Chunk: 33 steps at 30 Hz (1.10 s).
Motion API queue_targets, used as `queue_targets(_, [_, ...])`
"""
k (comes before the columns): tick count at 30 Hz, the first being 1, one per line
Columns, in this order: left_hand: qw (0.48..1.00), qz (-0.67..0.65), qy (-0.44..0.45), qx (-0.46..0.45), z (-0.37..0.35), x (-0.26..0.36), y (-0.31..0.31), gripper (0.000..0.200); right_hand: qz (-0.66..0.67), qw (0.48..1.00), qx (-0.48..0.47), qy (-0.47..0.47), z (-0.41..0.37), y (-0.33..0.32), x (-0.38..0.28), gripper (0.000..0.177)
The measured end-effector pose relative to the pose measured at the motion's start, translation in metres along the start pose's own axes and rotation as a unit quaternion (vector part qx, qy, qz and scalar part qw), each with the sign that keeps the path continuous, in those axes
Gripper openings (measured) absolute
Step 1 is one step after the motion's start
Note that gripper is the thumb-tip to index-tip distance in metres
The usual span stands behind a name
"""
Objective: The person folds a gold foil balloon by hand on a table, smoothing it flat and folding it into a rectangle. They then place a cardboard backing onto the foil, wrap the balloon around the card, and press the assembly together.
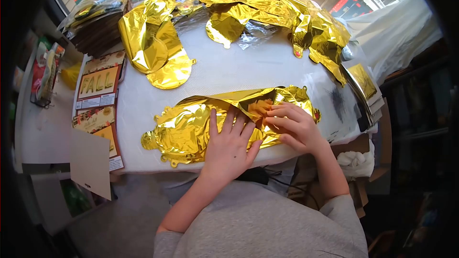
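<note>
A flat, uninflated gold foil balloon (184,131) lies across the near part of the table, its surface creased and its edge dotted with small tabs. My left hand (229,145) rests palm down on its middle, fingers spread. Over the right half is my right hand (296,126), its fingers apart and slightly bent, fingertips at a raised fold of the foil. Beside those fingertips an orange, finger-like patch shows in the fold, looking like a reflection.
More gold foil balloons (158,48) lie at the back left, with a heaped row of gold foil (267,9) across the back. Printed "FALL" packages (98,83) line the left edge. A stack of packets (98,24) stands behind them, and cards (366,91) sit at the right edge.
</note>
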<state>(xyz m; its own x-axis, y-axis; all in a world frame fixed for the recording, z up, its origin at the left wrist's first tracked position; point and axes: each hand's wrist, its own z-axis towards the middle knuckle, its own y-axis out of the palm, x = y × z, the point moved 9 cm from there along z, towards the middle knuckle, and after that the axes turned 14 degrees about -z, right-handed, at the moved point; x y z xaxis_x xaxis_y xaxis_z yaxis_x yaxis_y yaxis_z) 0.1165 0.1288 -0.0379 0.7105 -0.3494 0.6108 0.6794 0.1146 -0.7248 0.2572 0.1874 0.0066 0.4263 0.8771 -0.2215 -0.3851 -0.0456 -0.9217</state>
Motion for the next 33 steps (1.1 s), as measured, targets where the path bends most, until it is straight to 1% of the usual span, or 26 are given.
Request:
queue_targets(1, [1.0,0.0,0.002,-0.001,0.001,0.001,0.0,0.048,-0.001,1.0,0.001,0.002,-0.001,0.002,0.004,0.038])
queue_targets(3, [1.0,-0.006,-0.009,-0.016,0.001,0.0,0.0,0.047,0.048,0.993,-0.025,0.101,-0.004,0.013,0.025,0.037])
queue_targets(5, [1.0,-0.001,-0.008,-0.019,0.001,0.001,0.0,0.047,0.022,0.995,-0.014,0.094,0.006,0.016,0.023,0.04])
queue_targets(7, [1.0,0.004,-0.009,-0.021,0.001,0.0,0.0,0.048,-0.061,0.998,0.034,-0.006,0.015,0.011,0.005,0.047])
queue_targets(8, [0.999,0.007,-0.016,-0.029,0.0,-0.001,0.002,0.048,-0.087,0.996,0.016,-0.031,0.016,0.016,0.002,0.05])
queue_targets(10, [0.999,0.012,-0.026,-0.036,-0.001,-0.004,0.003,0.049,-0.083,0.996,0.013,-0.031,0.018,0.018,0.003,0.051])
queue_targets(11, [0.998,0.015,-0.027,-0.047,-0.001,-0.004,0.004,0.053,-0.081,0.996,0.008,-0.027,0.018,0.02,0.003,0.052])
queue_targets(12, [0.998,0.019,-0.029,-0.058,-0.001,-0.005,0.006,0.057,-0.048,0.999,-0.009,-0.006,0.013,0.027,0.01,0.053])
queue_targets(13, [0.998,0.02,-0.03,-0.058,-0.001,-0.005,0.007,0.057,-0.047,0.999,-0.008,-0.007,0.013,0.028,0.01,0.053])
queue_targets(15, [1.0,-0.011,-0.016,-0.02,0.001,-0.002,0.001,0.065,-0.013,1.0,-0.008,0.013,0.013,0.028,0.012,0.054])
queue_targets(16, [0.999,-0.008,-0.02,-0.041,0.001,-0.003,0.003,0.074,-0.012,1.0,-0.007,0.014,0.012,0.028,0.013,0.054])
queue_targets(17, [0.999,-0.007,-0.02,-0.043,0.0,-0.005,0.004,0.074,-0.022,1.0,-0.012,0.006,0.012,0.03,0.012,0.054])
queue_targets(19, [1.0,-0.013,-0.022,-0.004,-0.001,-0.009,0.001,0.08,-0.031,0.999,-0.016,-0.002,0.012,0.03,0.012,0.054])
queue_targets(20, [0.999,-0.008,-0.034,-0.028,-0.001,-0.011,0.005,0.09,-0.035,0.999,-0.029,-0.013,0.012,0.029,0.011,0.056])
queue_targets(21, [0.999,-0.008,-0.035,-0.028,-0.001,-0.011,0.006,0.09,-0.04,0.998,-0.041,-0.023,0.012,0.028,0.008,0.057])
queue_targets(23, [0.998,-0.047,-0.033,0.033,-0.002,-0.011,-0.004,0.095,-0.048,0.998,-0.044,-0.025,0.014,0.027,0.004,0.059])
queue_targets(25, [0.997,-0.052,-0.024,0.05,-0.001,-0.007,-0.011,0.099,-0.056,0.997,-0.047,-0.028,0.014,0.029,0.002,0.06])
queue_targets(27, [0.988,-0.107,-0.006,0.11,-0.004,-0.003,-0.027,0.098,-0.064,0.997,-0.043,-0.022,0.014,0.029,0.003,0.058])
queue_targets(28, [0.977,-0.154,0.002,0.149,-0.007,-0.004,-0.036,0.092,-0.062,0.997,-0.042,-0.023,0.014,0.029,0.002,0.058])
queue_targets(29, [0.96,-0.184,0.011,0.211,-0.017,-0.009,-0.046,0.075,-0.064,0.997,-0.043,-0.024,0.014,0.029,0.002,0.058])
queue_targets(31, [0.926,-0.23,0.037,0.296,-0.042,-0.011,-0.069,0.041,-0.065,0.997,-0.04,-0.026,0.014,0.027,0.002,0.059])
queue_targets(32, [0.927,-0.228,0.038,0.296,-0.042,-0.007,-0.084,0.041,-0.07,0.996,-0.042,-0.027,0.015,0.028,0.002,0.059])
queue_targets(33, [0.948,-0.162,0.041,0.272,-0.04,0.005,-0.1,0.028,-0.074,0.996,-0.046,-0.026,0.014,0.029,0.002,0.059])
